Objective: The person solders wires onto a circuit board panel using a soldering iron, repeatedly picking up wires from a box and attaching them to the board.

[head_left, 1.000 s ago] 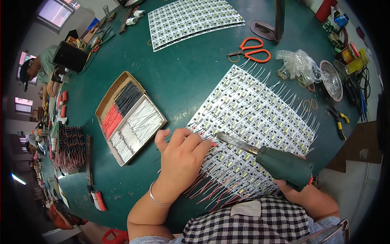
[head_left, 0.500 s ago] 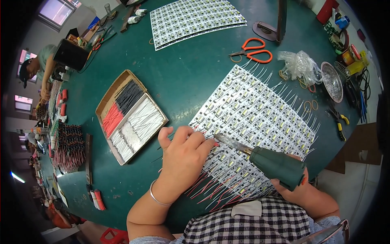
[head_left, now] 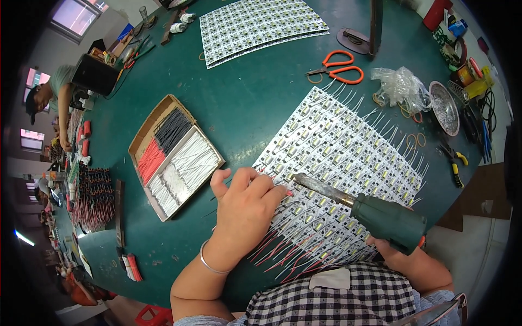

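In front of me lies a white panel of small circuit boards point(head_left: 348, 141) with yellowish LEDs, rows of thin wires sticking out along its edges. My left hand point(head_left: 247, 204) is closed over its left side, fingers bent down. A bit of red wire point(head_left: 289, 193) shows at the fingertips, and thin dark ends poke out on the other side; the pinch itself is hidden. My right hand point(head_left: 392, 251) grips a dark green heat gun point(head_left: 389, 220) from below. Its metal nozzle point(head_left: 323, 190) points left, just above the panel and close to my left fingertips.
A cardboard box point(head_left: 218, 164) of red, black and white wires stands left of the panel. Orange-handled scissors point(head_left: 348, 70), a plastic bag point(head_left: 399, 89), a metal dish point(head_left: 444, 108) and pliers point(head_left: 454, 163) lie beyond and right. More panels point(head_left: 261, 30) are stacked at the back. Another person point(head_left: 60, 87) works far left.
The heat gun has shifted right and slightly down, its nozzle drawing a little away from my left fingers. My left hand stays in place. The other person's arm has moved down.
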`<state>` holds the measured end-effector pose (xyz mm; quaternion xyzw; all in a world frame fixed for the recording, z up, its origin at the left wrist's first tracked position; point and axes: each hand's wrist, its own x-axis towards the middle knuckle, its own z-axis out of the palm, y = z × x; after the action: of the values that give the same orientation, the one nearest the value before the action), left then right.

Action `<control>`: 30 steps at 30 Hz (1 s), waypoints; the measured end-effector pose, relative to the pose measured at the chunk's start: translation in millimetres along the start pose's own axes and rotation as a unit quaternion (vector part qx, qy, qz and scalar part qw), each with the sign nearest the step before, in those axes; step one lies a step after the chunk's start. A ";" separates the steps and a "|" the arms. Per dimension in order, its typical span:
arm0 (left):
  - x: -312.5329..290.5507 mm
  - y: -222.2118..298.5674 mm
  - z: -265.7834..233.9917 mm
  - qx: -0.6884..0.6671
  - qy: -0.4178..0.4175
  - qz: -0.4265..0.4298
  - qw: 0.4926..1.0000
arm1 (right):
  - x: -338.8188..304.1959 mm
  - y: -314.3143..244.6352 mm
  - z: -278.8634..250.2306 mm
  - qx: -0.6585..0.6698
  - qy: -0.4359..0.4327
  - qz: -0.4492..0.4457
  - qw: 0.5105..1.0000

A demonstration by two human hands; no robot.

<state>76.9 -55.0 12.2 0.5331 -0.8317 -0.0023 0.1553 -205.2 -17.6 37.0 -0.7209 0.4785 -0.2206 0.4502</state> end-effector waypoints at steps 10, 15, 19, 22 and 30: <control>-3.7 13.1 -7.7 0.045 0.076 0.024 0.996 | -12.0 10.2 -12.8 0.085 0.020 0.003 0.996; -6.0 13.9 4.5 0.002 0.059 0.042 0.997 | -11.3 17.8 -4.4 0.044 0.027 -0.086 0.995; -5.7 14.5 5.1 0.002 0.053 0.033 0.998 | -12.0 15.1 -3.9 -0.098 -0.011 -0.087 0.991; -5.5 14.8 4.7 -0.004 0.045 0.030 0.999 | -7.2 12.3 -5.8 -0.122 -0.030 -0.100 0.987; -2.0 13.4 4.3 -0.028 0.027 0.023 0.999 | -7.6 14.0 -2.4 -0.111 -0.037 -0.105 0.988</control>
<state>64.6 -48.1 9.8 0.5088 -0.8390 -0.0074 0.1929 -217.2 -13.8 27.0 -0.8203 0.4048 -0.1853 0.3591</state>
